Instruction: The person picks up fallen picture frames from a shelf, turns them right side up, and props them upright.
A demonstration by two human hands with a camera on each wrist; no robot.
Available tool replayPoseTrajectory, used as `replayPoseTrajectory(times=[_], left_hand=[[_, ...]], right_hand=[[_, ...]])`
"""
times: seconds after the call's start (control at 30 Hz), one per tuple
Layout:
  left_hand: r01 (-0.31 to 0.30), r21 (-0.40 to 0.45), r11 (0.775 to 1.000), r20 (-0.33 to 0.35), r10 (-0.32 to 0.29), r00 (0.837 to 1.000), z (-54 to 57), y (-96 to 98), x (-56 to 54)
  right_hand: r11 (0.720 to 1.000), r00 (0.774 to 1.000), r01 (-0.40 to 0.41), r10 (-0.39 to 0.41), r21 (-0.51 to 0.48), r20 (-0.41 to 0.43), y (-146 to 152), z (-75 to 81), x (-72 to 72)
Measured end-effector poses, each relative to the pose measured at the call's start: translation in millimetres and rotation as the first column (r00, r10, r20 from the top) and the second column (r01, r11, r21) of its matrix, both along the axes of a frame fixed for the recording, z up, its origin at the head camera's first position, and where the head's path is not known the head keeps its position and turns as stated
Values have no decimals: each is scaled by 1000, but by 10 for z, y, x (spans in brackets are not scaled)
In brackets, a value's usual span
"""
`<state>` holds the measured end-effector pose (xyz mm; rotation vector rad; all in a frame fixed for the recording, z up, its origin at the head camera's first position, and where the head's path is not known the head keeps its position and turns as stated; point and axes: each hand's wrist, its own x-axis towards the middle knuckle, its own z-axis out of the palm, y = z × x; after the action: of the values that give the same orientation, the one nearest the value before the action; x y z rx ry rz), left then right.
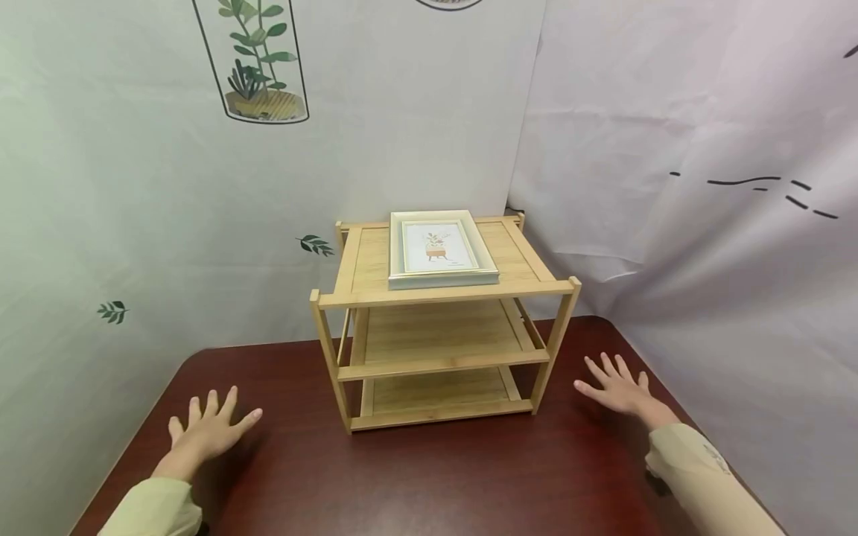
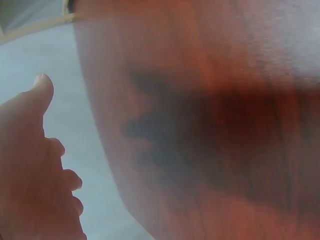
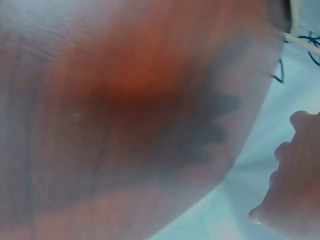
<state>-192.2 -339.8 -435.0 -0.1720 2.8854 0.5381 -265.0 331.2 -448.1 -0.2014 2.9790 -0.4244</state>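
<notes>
Holds left hand (image 1: 204, 432) and right hand (image 1: 620, 391) above dark red desk (image 1: 436, 476), backs up, fingers straight and splayed, gripping nothing. Wears pale sleeves (image 1: 704, 476) on both arms. Casts blurred hand shadows (image 2: 170, 130) on desk, per wrist views. Has three-tier wooden rack (image 1: 442, 366) between hands, upright on desk, apart from both. Carries picture frame (image 1: 440, 246) on top tier, flat, face up, reaching near front rail; shows potted plant print. Backed by white cloth (image 1: 429, 141) with plant jar (image 1: 264, 67) and leaf prints.
</notes>
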Motion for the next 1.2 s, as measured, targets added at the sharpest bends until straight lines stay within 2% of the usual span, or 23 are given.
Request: replayPoseTrajectory(times=[0.13, 0.23, 0.33, 0.43, 0.53, 0.63, 0.7, 0.73, 0.8, 0.9, 0.93, 0.97, 1.07, 1.2], left_hand=[[15, -5, 1000, -74, -16, 997, 97, -6, -33], [31, -8, 999, -157, -32, 987, 194, 7, -66], [37, 12, 999, -244, -33, 969, 344, 57, -98], [36, 45, 998, -339, -18, 940, 535, 134, -123], [37, 114, 993, -425, 15, 905, 747, 224, -141], [41, 205, 978, -498, 68, 864, 969, 318, -164], [44, 251, 967, -552, 105, 827, 1123, 390, -182], [46, 275, 960, -576, 126, 807, 1203, 431, -193], [32, 302, 953, -618, 170, 768, 1362, 525, -218], [44, 365, 930, -652, 222, 725, 1604, 697, -240], [55, 386, 921, -657, 233, 717, 1680, 759, -248], [64, 404, 913, -663, 244, 708, 1752, 829, -256], [117, 439, 891, -680, 245, 691, 1943, 1054, -285], [182, 430, 884, -679, 184, 710, 2136, 1345, -332]], right_hand=[[999, 1000, 4, -4, -37, -5, 8, 180, -25], [994, 1000, -7, 5, -111, -19, 17, 346, -47], [973, 997, -36, 19, -228, -78, 27, 532, -80], [939, 983, -63, 1, -337, -181, 3, 752, -93], [908, 949, -71, -66, -413, -309, -76, 1006, -71], [876, 891, -86, -145, -475, -430, -183, 1254, -56], [833, 850, -125, -190, -540, -490, -251, 1403, -66], [799, 836, -156, -207, -581, -508, -290, 1473, -77], [710, 817, -235, -225, -664, -530, -368, 1608, -105], [564, 821, -347, -204, -749, -534, -531, 1828, -113], [528, 827, -371, -187, -764, -531, -593, 1901, -110], [509, 831, -386, -170, -769, -529, -657, 1970, -102], [505, 847, -408, -101, -761, -522, -860, 2152, -78], [475, 880, -412, -12, -777, -474, -1112, 2300, -95]])
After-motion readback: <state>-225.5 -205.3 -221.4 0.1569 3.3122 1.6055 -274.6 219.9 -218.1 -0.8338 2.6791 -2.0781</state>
